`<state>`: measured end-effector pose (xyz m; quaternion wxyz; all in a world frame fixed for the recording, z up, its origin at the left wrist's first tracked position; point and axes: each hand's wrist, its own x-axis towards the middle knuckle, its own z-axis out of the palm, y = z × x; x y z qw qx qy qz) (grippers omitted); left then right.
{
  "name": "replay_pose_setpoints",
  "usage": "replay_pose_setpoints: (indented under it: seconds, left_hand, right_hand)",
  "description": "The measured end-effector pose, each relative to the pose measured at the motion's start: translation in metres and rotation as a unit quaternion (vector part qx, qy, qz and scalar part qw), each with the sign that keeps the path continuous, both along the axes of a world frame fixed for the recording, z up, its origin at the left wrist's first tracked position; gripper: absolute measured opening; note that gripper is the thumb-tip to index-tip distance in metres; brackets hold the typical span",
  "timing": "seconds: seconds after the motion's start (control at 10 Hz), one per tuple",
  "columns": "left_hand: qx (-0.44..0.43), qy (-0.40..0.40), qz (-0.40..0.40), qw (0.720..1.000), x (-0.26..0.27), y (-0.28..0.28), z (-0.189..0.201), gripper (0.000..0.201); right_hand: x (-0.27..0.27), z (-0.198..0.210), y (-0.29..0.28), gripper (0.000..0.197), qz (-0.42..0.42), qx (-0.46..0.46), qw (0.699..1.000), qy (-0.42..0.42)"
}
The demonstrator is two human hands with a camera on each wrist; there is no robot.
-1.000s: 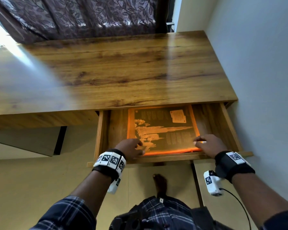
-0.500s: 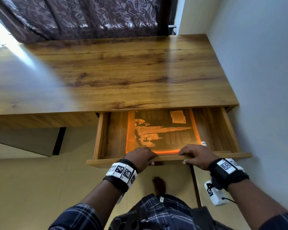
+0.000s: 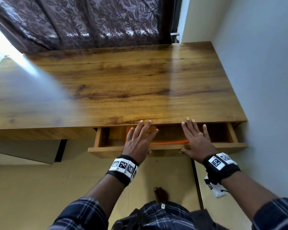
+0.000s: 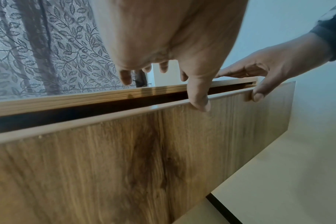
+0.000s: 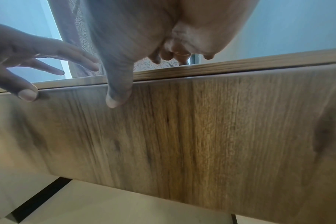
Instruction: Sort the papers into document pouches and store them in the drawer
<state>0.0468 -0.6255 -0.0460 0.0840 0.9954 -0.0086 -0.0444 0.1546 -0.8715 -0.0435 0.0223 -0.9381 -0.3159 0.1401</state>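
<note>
The wooden drawer (image 3: 231, 145) under the desk stands only slightly out. A strip of the orange document pouch (image 3: 170, 143) shows inside it; the rest lies hidden beneath the desktop. My left hand (image 3: 138, 138) reaches over the drawer's front left of centre, fingers straight and spread, with its thumb (image 4: 199, 100) against the front panel (image 4: 125, 159). My right hand (image 3: 195, 136) does the same right of centre, its thumb (image 5: 117, 95) on the panel (image 5: 201, 121). Neither hand holds anything.
The wooden desktop (image 3: 123, 83) runs back to a dark leaf-patterned curtain (image 3: 90, 20). A pale wall (image 3: 264, 80) stands close on the right of the drawer. Beige floor (image 3: 40, 188) lies below, with a black strip (image 3: 196, 180) running across it.
The drawer has slid most of the way in, covering nearly all of the orange pouch. Both hands went from curled over the front edge to flat with fingers stretched forward.
</note>
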Motion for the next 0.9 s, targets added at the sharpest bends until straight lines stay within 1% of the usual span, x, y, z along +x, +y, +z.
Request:
replay_pose_setpoints:
  seconds: [0.1, 0.2, 0.3, 0.4, 0.5, 0.6, 0.7, 0.8, 0.9]
  left_hand:
    - [0.014, 0.014, 0.018, 1.0, 0.018, 0.007, -0.002, 0.092]
    - [0.007, 0.018, 0.043, 0.999, 0.033, 0.011, -0.003, 0.092]
    - [0.004, 0.016, 0.066, 0.998, 0.044, 0.013, -0.003, 0.092]
    - [0.001, 0.015, 0.068, 0.998, 0.05, 0.017, -0.001, 0.092]
    - [-0.006, 0.021, 0.076, 0.997, 0.052, 0.02, -0.001, 0.088]
    - [-0.016, 0.025, 0.095, 0.995, 0.051, 0.028, 0.001, 0.083]
    - [-0.027, 0.038, 0.105, 0.993, 0.049, 0.041, 0.004, 0.08]
    - [-0.041, 0.028, 0.108, 0.993, 0.046, 0.059, 0.015, 0.069]
    - [-0.045, 0.009, 0.11, 0.993, 0.043, 0.086, 0.022, 0.064]
  right_hand:
    - [0.021, 0.002, 0.011, 0.11, 0.017, -0.009, 1.0, -0.005]
    - [0.034, 0.004, 0.023, 0.1, 0.026, -0.003, 0.999, -0.018]
    - [0.042, 0.004, 0.03, 0.095, 0.028, 0.002, 0.999, -0.034]
    - [0.049, 0.005, 0.033, 0.093, 0.03, 0.009, 0.999, -0.018]
    - [0.053, 0.005, 0.035, 0.09, 0.036, 0.016, 0.999, -0.002]
    - [0.054, 0.008, 0.045, 0.084, 0.024, 0.017, 1.0, 0.006]
    - [0.054, 0.012, 0.064, 0.079, 0.013, 0.024, 1.0, 0.0]
    - [0.052, 0.018, 0.089, 0.083, 0.018, 0.044, 0.999, -0.007]
    - [0.046, 0.027, 0.128, 0.068, 0.005, 0.057, 0.998, -0.031]
